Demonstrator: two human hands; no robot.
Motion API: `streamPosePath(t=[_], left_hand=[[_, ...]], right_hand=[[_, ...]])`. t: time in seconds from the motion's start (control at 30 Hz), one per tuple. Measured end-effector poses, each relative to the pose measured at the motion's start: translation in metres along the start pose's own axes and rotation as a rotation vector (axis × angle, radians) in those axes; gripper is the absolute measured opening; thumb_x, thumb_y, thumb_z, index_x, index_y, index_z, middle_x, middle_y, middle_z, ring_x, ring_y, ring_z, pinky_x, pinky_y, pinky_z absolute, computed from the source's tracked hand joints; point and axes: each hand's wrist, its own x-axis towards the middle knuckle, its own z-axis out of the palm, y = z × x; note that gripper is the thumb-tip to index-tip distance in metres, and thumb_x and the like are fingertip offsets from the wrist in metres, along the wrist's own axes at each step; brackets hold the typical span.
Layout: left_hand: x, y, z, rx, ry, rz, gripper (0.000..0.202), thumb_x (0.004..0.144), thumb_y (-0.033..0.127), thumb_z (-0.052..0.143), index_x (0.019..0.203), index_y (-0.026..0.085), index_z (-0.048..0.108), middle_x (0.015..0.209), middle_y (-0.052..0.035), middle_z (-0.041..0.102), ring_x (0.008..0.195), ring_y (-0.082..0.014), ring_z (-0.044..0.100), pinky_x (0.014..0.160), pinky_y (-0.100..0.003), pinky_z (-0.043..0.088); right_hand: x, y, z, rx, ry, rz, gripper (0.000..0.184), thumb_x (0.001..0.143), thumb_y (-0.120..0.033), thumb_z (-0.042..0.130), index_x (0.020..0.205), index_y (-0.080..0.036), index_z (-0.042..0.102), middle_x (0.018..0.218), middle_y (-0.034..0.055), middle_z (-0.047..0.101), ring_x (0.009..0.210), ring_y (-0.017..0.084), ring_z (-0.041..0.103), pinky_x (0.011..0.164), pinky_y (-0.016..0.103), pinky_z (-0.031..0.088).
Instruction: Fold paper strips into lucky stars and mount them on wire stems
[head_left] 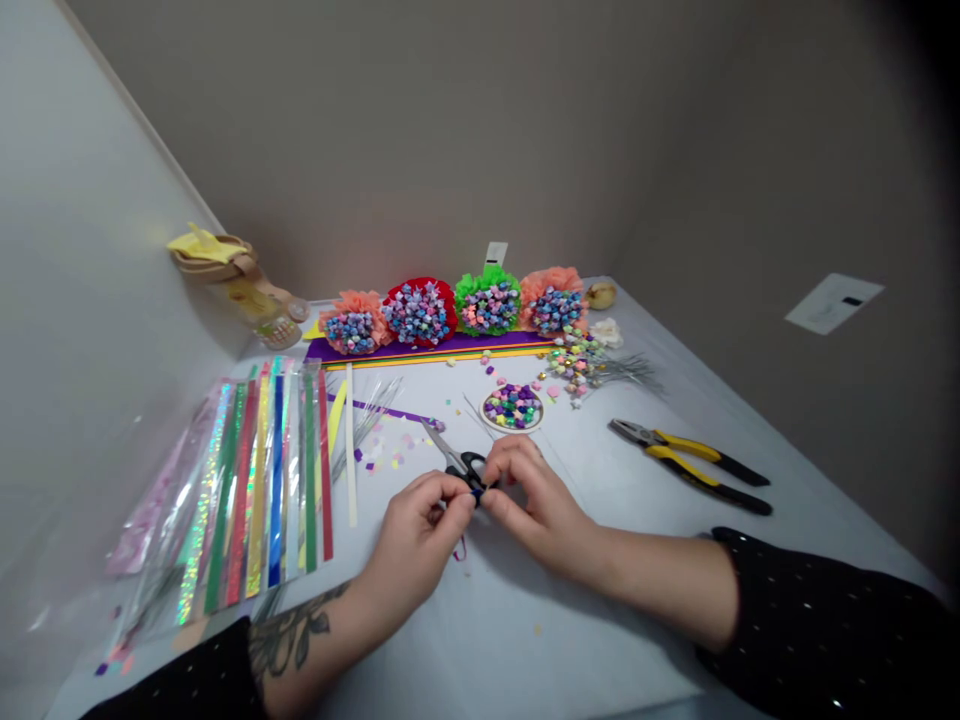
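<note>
My left hand and my right hand meet at the middle of the table, fingers pinched together on a small dark folded paper piece between the fingertips. A thin red-purple strip hangs below my left fingers. Black-handled scissors lie just beyond the hands, blades pointing away to the left. A round dish of small coloured paper stars sits a little farther back.
Packs of coloured paper strips lie at the left. Several paper-star bouquets line the far edge on purple and yellow strips. Yellow-handled pliers lie at the right. Loose stars and thin wires are scattered at back right.
</note>
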Motion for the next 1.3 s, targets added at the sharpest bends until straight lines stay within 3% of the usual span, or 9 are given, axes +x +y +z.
streamPosePath(t=[0.1,0.23,0.57,0.9,1.3], left_hand=[[-0.0001,0.0014,-0.0013,-0.013,0.004,0.028,0.018,0.084,0.027,0.05,0.073,0.016,0.058,0.071,0.0,0.055,0.062,-0.0106,0.051,0.055,-0.019,0.043],[-0.0001,0.0003,-0.0022,-0.025,-0.004,0.051,0.016,0.085,0.027,0.051,0.075,0.017,0.059,0.073,-0.0007,0.056,0.065,-0.0113,0.052,0.057,-0.02,0.043],[-0.0021,-0.0023,-0.0005,-0.025,-0.003,0.044,0.019,0.084,0.029,0.052,0.07,0.016,0.058,0.067,0.0,0.057,0.06,-0.011,0.051,0.056,-0.02,0.041],[0.002,-0.001,-0.0019,0.023,0.043,0.059,0.016,0.081,0.025,0.055,0.07,0.016,0.063,0.068,-0.0009,0.061,0.063,-0.0118,0.055,0.058,-0.02,0.043],[0.0001,-0.0037,0.0001,0.005,0.035,0.041,0.014,0.081,0.025,0.055,0.075,0.017,0.065,0.073,-0.0021,0.063,0.065,-0.0124,0.058,0.056,-0.02,0.045]], right_hand=[[-0.0006,-0.0012,-0.0008,-0.034,0.058,0.02,0.011,0.08,-0.014,0.057,0.084,-0.02,0.048,0.092,0.0048,0.044,0.092,0.02,0.045,0.082,0.036,0.04],[-0.0026,-0.0036,-0.0011,-0.042,0.021,-0.008,0.005,0.084,-0.015,0.052,0.08,-0.02,0.052,0.092,0.005,0.044,0.093,0.019,0.046,0.083,0.036,0.04],[-0.0038,-0.0041,-0.001,0.025,0.002,-0.063,0.008,0.081,-0.013,0.051,0.08,-0.02,0.054,0.089,0.0047,0.044,0.091,0.018,0.049,0.078,0.033,0.043],[-0.0042,-0.0049,0.0,-0.044,-0.017,-0.081,0.011,0.08,-0.01,0.049,0.082,-0.021,0.053,0.088,0.0046,0.045,0.089,0.018,0.049,0.077,0.032,0.044],[-0.0048,-0.0052,0.0028,-0.03,0.031,-0.064,0.012,0.079,-0.009,0.05,0.08,-0.021,0.052,0.086,0.0036,0.044,0.085,0.017,0.049,0.074,0.031,0.044]])
